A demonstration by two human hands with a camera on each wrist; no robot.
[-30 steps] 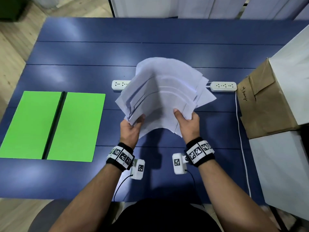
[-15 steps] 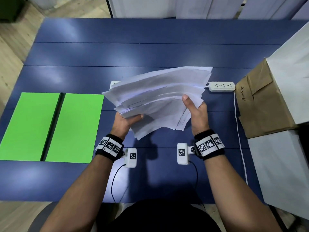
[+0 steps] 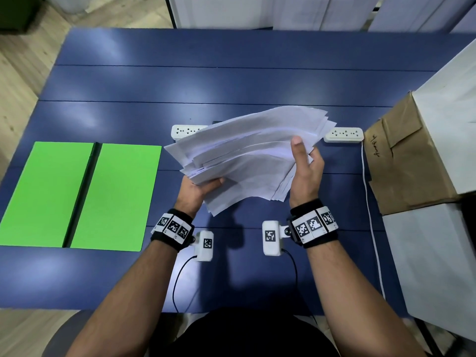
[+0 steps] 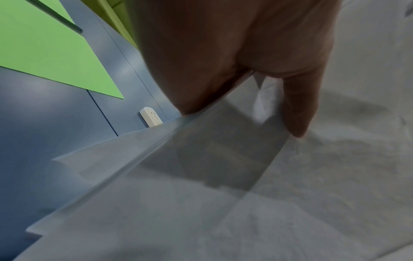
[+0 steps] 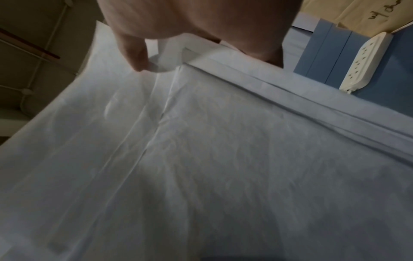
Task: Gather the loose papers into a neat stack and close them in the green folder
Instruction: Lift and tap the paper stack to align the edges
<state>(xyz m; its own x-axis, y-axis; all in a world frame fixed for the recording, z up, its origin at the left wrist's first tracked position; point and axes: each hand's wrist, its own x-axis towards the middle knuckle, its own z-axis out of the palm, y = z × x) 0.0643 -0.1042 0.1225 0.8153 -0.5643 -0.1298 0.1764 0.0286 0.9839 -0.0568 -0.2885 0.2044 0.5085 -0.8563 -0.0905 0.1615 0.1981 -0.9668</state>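
1. Progress: you have the papers (image 3: 247, 155) gathered off the table (image 3: 231, 81) and held in the air over its middle, but they are fanned and skewed, not a neat stack. Edges don't line up on any side.
2. The folder (image 3: 77, 194) lies open and flat near the table's left edge, well apart from the papers, with nothing in it.
3. Left to do, as I judge it: square the sheets, lay them in the folder, close the cover.
4. Your left hand (image 3: 198, 190) is under the near-left corner of the papers, thumb on top, pinching the sheets. The left wrist view shows the thumb (image 4: 297, 113) pressed onto the top sheet.
5. Your right hand (image 3: 305, 171) stands upright at the papers' right side, thumb on top and fingers behind, holding them lightly. How tight it is, you can't tell.
6. Both forearms reach forward from the table's near edge, wrists raised above the surface.
7. Two power strips (image 3: 343, 134) lie behind the papers.
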